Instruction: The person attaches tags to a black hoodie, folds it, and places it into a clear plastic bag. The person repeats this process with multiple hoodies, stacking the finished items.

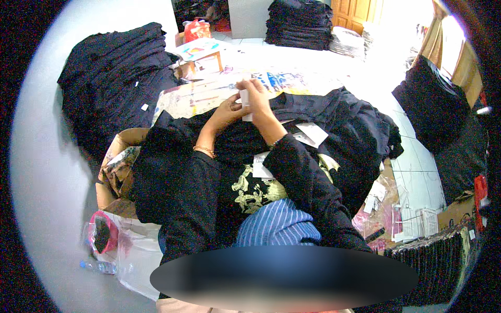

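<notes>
1. Striped blue cloth (276,224) lies nearest, on the lap, with a printed black shirt (250,190) just beyond it.
2. Two forearms in black sleeves reach forward over a dark garment (339,130); a cardboard box (112,172) hems the left, and white floor lies open to the right.
3. Left hand (227,112) and right hand (255,96) meet, fingers pinched together on one small white tag (245,104), held above the garment.
4. Two more white tags (312,133) lie on the garment.
5. Farther off, three piles of black clothing (117,68) ring the floor.
</notes>
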`<state>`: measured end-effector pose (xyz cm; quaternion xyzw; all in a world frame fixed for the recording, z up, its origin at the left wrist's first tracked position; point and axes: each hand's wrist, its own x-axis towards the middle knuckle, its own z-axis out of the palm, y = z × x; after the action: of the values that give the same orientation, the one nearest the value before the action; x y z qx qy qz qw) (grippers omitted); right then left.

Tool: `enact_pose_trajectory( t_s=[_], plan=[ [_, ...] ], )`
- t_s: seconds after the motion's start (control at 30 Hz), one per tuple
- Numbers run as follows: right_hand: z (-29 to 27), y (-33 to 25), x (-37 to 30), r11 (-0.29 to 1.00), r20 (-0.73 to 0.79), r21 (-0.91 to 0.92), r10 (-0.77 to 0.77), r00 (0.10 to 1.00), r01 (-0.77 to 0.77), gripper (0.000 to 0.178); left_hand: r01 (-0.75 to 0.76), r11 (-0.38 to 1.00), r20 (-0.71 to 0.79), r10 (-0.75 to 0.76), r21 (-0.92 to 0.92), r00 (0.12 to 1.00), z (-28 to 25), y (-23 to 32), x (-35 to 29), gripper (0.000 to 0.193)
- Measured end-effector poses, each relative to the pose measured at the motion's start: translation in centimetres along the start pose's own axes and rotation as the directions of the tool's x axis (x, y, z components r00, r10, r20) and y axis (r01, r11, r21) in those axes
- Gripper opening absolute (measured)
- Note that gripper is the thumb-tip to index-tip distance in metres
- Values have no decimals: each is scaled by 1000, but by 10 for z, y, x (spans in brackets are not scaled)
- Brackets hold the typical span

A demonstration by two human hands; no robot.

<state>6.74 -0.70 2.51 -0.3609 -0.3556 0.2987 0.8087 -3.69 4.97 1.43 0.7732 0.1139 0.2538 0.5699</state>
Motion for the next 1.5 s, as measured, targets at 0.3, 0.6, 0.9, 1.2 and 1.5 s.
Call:
enact_pose_trajectory(
  t_s=[0.3,0.6,0.9,1.2,1.5],
  plan=[
    [-26,-27,-5,854,-21,-435,-327,945,286,20,-108,987,-255,134,117,958,3,1,-3,43],
    [-8,-26,-34,380,357,-838,-162,920,392,25,-182,966,-354,237,182,905,-6,-8,3,43],
    [-12,-25,-22,411,394,-687,-482,782,599,20,-225,859,-230,361,461,904,5,-8,-2,28],
    [-9,-38,-27,640,-39,-628,-594,804,442,11,-319,815,-335,509,483,793,14,4,-5,24],
    [-9,-36,-30,421,229,-782,-492,840,460,10,-312,950,-503,282,26,817,8,1,-7,67]
  ],
)
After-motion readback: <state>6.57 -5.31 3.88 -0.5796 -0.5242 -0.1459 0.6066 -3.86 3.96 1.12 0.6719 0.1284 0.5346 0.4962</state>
